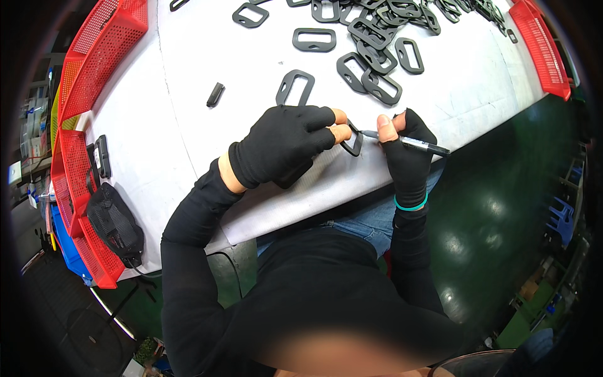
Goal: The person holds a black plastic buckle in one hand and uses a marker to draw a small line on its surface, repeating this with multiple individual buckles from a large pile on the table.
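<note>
Right hand (405, 147) grips pen (419, 145), tip pointing left at frame (353, 139) pinched by left hand (286, 151).

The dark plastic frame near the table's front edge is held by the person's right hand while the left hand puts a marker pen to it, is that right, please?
Not quite: the hands are swapped. In the head view the left hand pins the dark plastic frame at the front edge of the white table, and the right hand puts the marker pen to it. The rest stands.
</note>
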Demonstrator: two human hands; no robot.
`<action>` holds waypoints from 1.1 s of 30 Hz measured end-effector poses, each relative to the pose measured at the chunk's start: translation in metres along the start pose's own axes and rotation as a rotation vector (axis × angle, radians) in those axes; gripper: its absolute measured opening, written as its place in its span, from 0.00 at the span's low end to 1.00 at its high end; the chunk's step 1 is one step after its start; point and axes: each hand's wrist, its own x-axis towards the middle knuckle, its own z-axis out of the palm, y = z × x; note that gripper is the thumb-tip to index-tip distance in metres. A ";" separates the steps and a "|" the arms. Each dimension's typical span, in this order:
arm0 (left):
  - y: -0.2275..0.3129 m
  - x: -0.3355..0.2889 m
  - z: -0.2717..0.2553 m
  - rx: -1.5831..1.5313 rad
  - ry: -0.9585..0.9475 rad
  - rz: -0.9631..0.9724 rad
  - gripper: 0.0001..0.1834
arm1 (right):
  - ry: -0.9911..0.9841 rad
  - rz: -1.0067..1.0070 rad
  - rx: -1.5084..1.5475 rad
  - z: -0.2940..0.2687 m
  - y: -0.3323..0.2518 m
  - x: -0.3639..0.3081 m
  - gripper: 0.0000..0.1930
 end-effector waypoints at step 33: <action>0.002 0.002 0.011 -0.097 -0.058 -0.107 0.17 | 0.172 0.039 0.326 -0.005 -0.002 -0.002 0.13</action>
